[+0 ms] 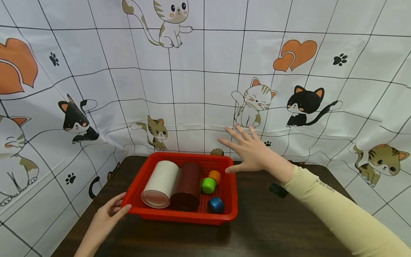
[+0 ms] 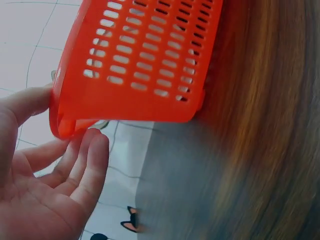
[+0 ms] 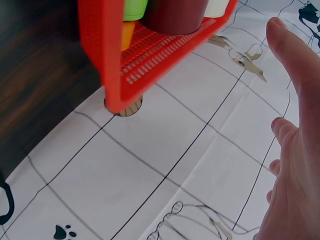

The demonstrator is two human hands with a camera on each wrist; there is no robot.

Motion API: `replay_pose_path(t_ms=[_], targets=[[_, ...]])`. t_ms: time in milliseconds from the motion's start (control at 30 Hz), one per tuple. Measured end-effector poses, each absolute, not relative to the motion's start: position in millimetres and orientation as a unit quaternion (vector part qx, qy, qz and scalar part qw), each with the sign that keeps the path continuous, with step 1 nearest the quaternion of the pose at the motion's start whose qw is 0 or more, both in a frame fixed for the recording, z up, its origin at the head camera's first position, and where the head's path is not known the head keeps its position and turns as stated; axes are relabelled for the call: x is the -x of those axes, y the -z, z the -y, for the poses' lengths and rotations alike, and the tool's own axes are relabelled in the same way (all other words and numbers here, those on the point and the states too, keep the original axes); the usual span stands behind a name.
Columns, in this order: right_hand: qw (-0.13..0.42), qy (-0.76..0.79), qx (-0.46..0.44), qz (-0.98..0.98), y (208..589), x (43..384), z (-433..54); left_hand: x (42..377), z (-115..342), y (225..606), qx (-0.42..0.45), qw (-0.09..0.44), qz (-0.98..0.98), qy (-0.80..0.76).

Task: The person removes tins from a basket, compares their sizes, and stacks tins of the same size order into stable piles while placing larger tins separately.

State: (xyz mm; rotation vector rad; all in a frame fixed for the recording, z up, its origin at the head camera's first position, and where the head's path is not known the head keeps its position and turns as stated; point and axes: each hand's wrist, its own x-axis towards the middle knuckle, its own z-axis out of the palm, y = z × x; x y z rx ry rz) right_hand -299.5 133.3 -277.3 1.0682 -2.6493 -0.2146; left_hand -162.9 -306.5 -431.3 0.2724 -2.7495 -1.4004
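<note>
A red plastic basket (image 1: 179, 215) stands on the dark wooden table. My left hand (image 1: 102, 222) grips its near-left corner, thumb over the rim and fingers underneath; the left wrist view shows the rim (image 2: 59, 107) between them. My right hand (image 1: 252, 151) is spread at the far-right corner, holding nothing; in the right wrist view the hand (image 3: 295, 145) is apart from the basket. Inside lie a white cylinder (image 1: 163, 180) and a dark maroon cylinder (image 1: 187, 186), side by side. To their right are small orange (image 1: 214, 175), green (image 1: 208, 186) and blue (image 1: 216, 205) pieces.
A small black object (image 1: 278, 190) lies on the tabletop (image 1: 257, 228) beside the right sleeve (image 1: 324, 200). White sheeting (image 1: 205, 85) with a grid, cartoon cats and hearts hangs along the back and both sides of the table.
</note>
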Motion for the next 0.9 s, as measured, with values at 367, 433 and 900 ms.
replay_pose_path(t_ms=[367,433,900], targets=[[0.115,0.07,-0.379,0.916,287,312,-107,161,297,438,-0.103,0.029,0.791,0.603],[0.112,0.067,-0.383,0.915,290,315,-105,161,296,438,-0.113,0.023,0.776,0.62],[0.06,0.024,-0.378,0.924,326,337,-83,163,294,437,-0.129,0.007,0.717,0.685]])
